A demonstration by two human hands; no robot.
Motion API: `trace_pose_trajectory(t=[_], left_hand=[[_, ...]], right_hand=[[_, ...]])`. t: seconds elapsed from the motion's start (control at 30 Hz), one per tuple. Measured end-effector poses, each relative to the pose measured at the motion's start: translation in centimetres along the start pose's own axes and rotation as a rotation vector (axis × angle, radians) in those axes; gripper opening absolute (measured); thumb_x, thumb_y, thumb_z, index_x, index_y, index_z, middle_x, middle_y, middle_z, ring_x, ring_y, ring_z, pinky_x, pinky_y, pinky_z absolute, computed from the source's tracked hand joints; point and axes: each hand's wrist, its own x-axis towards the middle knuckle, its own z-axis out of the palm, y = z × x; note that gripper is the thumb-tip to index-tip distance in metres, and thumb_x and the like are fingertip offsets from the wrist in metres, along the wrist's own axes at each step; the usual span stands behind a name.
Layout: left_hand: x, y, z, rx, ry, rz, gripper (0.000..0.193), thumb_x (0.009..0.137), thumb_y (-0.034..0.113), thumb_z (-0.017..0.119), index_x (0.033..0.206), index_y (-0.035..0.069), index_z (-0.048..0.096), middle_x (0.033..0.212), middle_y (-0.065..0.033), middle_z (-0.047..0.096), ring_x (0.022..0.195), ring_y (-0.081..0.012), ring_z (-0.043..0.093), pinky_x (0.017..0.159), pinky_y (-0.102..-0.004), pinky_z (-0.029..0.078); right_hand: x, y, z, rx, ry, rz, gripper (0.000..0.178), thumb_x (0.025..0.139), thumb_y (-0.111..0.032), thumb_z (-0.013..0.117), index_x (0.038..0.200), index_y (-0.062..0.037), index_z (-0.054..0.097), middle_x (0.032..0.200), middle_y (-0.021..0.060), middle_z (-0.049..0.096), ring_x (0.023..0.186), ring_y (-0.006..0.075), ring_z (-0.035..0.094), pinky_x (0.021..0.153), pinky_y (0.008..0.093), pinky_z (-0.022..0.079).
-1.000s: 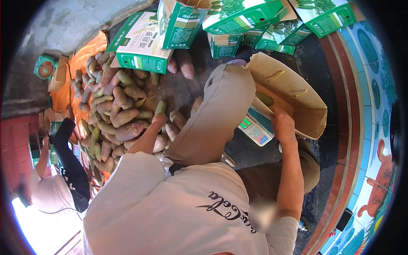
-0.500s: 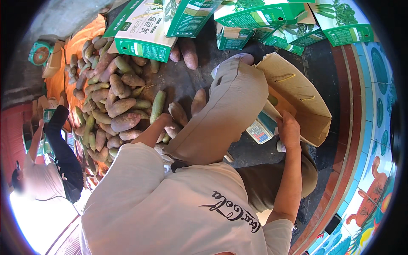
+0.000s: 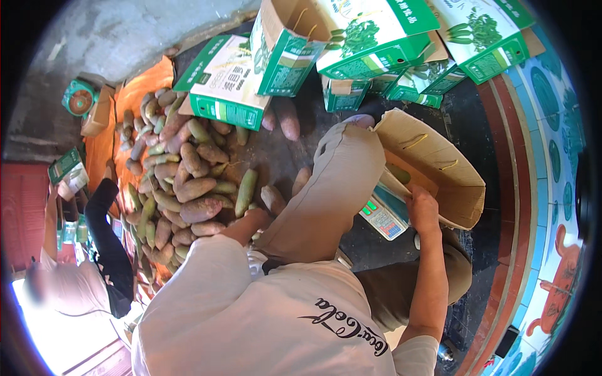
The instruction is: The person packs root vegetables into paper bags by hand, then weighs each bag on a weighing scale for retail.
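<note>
My right hand (image 3: 424,209) is closed over the near left wall of an open cardboard box (image 3: 464,188). Inside that box lies a green radish (image 3: 399,173). The box rests on a digital scale (image 3: 384,220), whose keypad and lit green display stick out at its left. My left hand (image 3: 253,222) reaches down among the radishes beside my bent knee, nearest a reddish radish (image 3: 273,199) and a long green radish (image 3: 246,192). Its fingers are mostly hidden from view. A large heap of dirt-covered red and green radishes (image 3: 197,188) spreads to the left.
Green and white cartons (image 3: 230,109) stand along the far side, one open carton (image 3: 285,53) among them. A tiled wall (image 3: 545,225) bounds the right. At the far left a co-worker (image 3: 106,238) holds up a green carton (image 3: 66,166). A small green fan (image 3: 79,98) stands behind the heap.
The whole view has shifted, so the surroundings sit lower in it. My left hand has moved slightly among the radishes; my right hand stays on the box. The co-worker's carton is now raised.
</note>
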Motion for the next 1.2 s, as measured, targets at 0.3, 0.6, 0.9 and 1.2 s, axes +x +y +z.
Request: trace_pose_trajectory(t=[0.3,0.6,0.9,1.2], left_hand=[[-7.4,-4.3,-11.5,-0.485,0.269,-0.047,0.052,0.073,0.045,0.069,0.104,0.003,0.065,0.095,-0.0125,0.067,0.083,-0.0236,0.064,0.072,-0.036,0.051],[-18.6,1.6,-26.8,-1.2,1.023,0.491,0.049,0.077,0.035,0.07,0.104,-0.005,0.059,0.085,-0.0094,0.063,0.066,-0.0159,0.06,0.058,-0.0287,0.05],[-19.0,19.0,-34.1,-0.499,0.835,0.702,0.058,0.071,0.05,0.069,0.091,-0.004,0.062,0.079,-0.0162,0.065,0.069,-0.0236,0.065,0.066,-0.0343,0.05],[-13.2,29.4,-31.8,-0.156,0.608,0.56,0.051,0.071,0.047,0.066,0.078,-0.003,0.065,0.071,-0.0157,0.065,0.062,-0.0262,0.064,0.064,-0.0388,0.05]], right_hand=[[-0.2,0.8,0.9,-0.064,-0.059,-0.023,0.017,0.076,-0.012,0.064,0.091,-0.0062,0.06,0.088,0.0153,0.063,0.088,0.0326,0.061,0.076,0.0427,0.048],[-0.3,0.7,1.3,-0.132,-0.005,-0.124,0.009,0.08,-0.013,0.057,0.085,-0.0064,0.06,0.084,0.0136,0.064,0.082,0.0297,0.064,0.068,0.0404,0.052],[-0.6,0.7,1.5,-0.2,-0.038,-0.084,0.015,0.081,-0.009,0.05,0.09,-0.0081,0.062,0.086,0.0136,0.065,0.084,0.0287,0.066,0.068,0.0391,0.053],[-0.2,0.5,1.2,-0.133,-0.03,-0.109,0.017,0.084,-0.013,0.049,0.093,-0.0078,0.062,0.081,0.0147,0.066,0.08,0.0308,0.065,0.068,0.0418,0.052]])
